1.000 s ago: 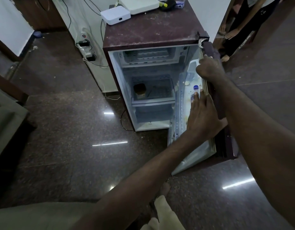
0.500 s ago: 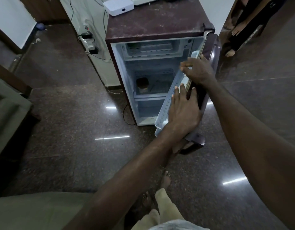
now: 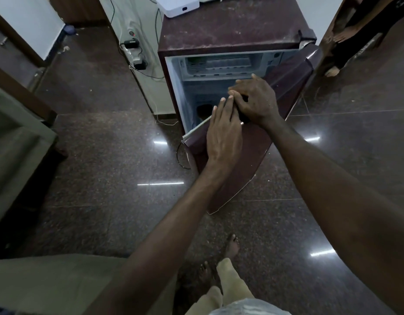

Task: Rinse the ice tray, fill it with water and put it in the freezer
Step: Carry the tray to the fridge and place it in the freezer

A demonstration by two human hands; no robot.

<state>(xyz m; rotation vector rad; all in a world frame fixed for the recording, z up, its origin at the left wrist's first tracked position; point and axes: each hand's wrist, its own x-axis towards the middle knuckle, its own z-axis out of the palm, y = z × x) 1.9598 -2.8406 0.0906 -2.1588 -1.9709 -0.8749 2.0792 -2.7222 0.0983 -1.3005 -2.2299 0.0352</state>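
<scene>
Looking down from the head camera, a maroon fridge [image 3: 230, 26] stands at upper centre, its fridge door [image 3: 248, 155] about half closed. The left hand [image 3: 223, 135] lies flat on the door's outer face near the free edge, its grip spread with the fingers straight. Just above, touching it, the right hand [image 3: 253, 98] has its grip curled over the dark handle at that edge. A pale ice tray [image 3: 228, 63], only dimly seen, sits in the freezer compartment [image 3: 192, 67] at the cabinet's top. A white box [image 3: 178, 5] rests on the fridge.

white box [image 3: 178, 5]: cut at top | fridge interior [image 3: 196, 94]: part-hidden by door [image 3: 253, 144]
</scene>
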